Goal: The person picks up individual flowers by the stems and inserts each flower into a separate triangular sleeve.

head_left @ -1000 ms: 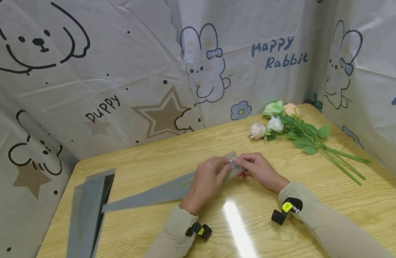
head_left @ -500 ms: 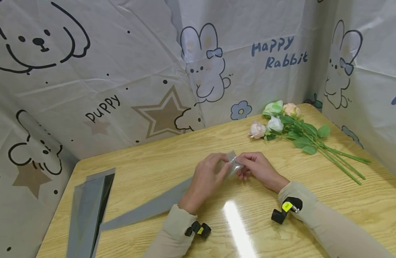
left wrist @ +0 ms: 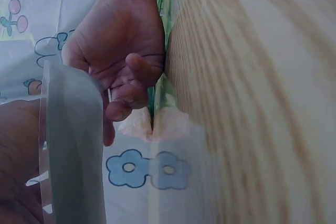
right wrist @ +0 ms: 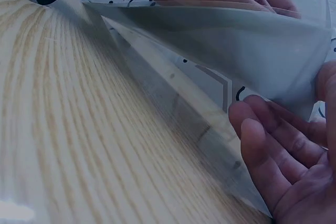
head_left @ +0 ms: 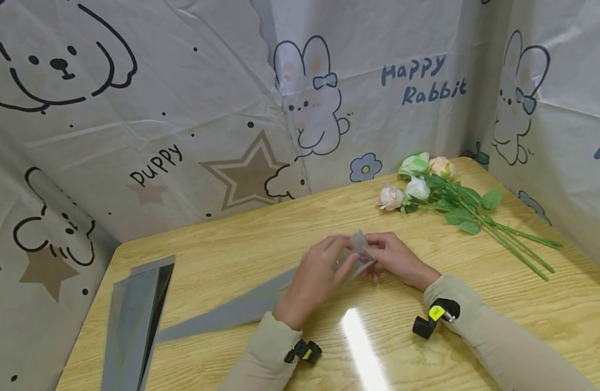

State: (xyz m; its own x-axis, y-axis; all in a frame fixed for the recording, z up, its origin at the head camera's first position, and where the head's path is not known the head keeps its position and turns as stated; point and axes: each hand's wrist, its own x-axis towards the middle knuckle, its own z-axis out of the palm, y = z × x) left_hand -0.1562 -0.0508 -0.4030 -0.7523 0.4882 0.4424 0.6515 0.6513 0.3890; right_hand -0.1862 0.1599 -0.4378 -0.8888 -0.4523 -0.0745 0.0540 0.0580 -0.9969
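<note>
A long grey translucent flower sleeve tapers to a narrow tip at the left, its wide end raised between both hands. My left hand grips it near the wide end, fingers on one side and thumb on the other. At the wide edge my right hand pinches a corner. In the right wrist view the sleeve runs into that hand, its thumb against the film and the other fingers loosely curled below. The left wrist view shows the sleeve close up, partly covering the left hand.
A stack of similar grey sleeves lies on the wooden table at the left. Several artificial roses with leafy green stems rest at the back right. Printed cloth walls enclose the table's back and sides.
The sleeve's wide end has tilted and shifted slightly right, and its narrow tip has swung a little nearer. Both hands stay on it with small finger movements.
</note>
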